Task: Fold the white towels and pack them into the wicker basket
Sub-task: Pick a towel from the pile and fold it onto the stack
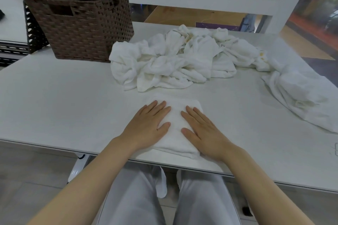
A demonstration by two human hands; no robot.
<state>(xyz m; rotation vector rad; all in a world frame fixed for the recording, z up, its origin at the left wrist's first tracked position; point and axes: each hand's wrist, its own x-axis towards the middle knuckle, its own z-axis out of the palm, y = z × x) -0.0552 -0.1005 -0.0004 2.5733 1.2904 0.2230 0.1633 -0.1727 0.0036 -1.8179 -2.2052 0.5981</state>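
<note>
Both hands — left hand point(149, 123) and right hand point(202, 129) — press flat, fingers straight, gripping nothing, smoothing a folded towel point(174, 124) at the table point(54, 106) edge; unfolded towels point(173, 58) wait beside the wicker basket point(80, 23) — apparently unpacked.

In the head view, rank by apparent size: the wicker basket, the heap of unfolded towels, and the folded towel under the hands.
1. Heap of unfolded towels, widest spread.
2. Wicker basket, a little smaller, though it stands farther back, so the top two are unsure.
3. Folded towel, clearly smallest, despite being nearest.
</note>
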